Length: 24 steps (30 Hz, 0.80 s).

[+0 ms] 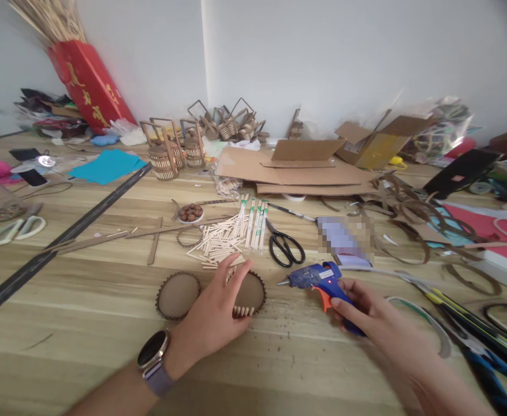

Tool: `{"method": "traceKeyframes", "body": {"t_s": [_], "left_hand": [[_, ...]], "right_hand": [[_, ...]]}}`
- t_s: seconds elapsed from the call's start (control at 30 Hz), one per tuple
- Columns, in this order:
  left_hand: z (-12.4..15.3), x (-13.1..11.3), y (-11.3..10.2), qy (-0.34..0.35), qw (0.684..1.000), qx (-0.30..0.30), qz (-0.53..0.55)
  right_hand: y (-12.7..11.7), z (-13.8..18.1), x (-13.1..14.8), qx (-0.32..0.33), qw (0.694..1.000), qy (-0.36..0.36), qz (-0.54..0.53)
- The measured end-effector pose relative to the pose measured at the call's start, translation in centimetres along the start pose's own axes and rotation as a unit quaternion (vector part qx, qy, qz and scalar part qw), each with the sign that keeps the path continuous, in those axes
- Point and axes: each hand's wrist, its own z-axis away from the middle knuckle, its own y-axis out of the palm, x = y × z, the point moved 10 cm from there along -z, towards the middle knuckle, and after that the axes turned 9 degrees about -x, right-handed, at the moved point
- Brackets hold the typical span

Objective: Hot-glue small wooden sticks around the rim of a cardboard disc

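Note:
My left hand point(216, 315), a watch on its wrist, rests with fingers curved over a round cardboard disc point(251, 292) that has short wooden sticks standing along its edge. A second round cardboard disc point(178, 295) lies just to the left, untouched. My right hand point(368, 312) is wrapped round the handle of a blue hot glue gun point(316, 278) with an orange trigger. Its nozzle points left toward the disc, a short gap away. A loose pile of wooden sticks point(219, 240) lies behind the discs.
Black scissors point(284, 247) lie right of the sticks. A dish of brown beads point(190, 213), small stick baskets point(167, 153), flattened cardboard point(297, 167), cardboard rings point(409, 214), a long black ruler point(63, 237) and white-handled scissors point(15, 228) crowd the wooden table point(84, 346).

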Motion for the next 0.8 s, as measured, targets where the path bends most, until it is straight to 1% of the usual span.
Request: {"method": "traceKeyframes", "body": {"t_s": [0.13,0.2,0.3,0.37,0.47,0.63,0.8], "left_hand": [[-0.2,0.2,-0.2,-0.004,1.0,-0.009,-0.001],[-0.2,0.3,-0.3,-0.004,1.0,-0.013,-0.001],[-0.3,0.3,-0.4,0.001,1.0,-0.017,-0.002],[-0.3,0.5,-0.4,0.0,1.0,-0.016,-0.005],[-0.2,0.7,-0.3,-0.008,1.0,-0.009,-0.007],[-0.3,0.5,-0.3,-0.001,1.0,-0.012,0.001],[-0.4,0.5,-0.3,0.006,1.0,-0.02,-0.007]], "right_hand": [[0.4,0.4,0.3,-0.006,1.0,0.009,-0.025],[1.1,0.8,0.0,0.003,0.999,0.048,-0.022],[2.7,1.5,-0.4,0.04,0.993,0.102,-0.036],[3.9,1.6,-0.1,0.079,0.99,0.106,-0.048],[4.8,1.4,0.4,0.103,0.99,0.084,-0.04],[4.5,1.0,0.9,0.068,0.998,-0.004,0.015],[5.9,1.5,1.2,0.118,0.988,-0.084,0.056]]}}
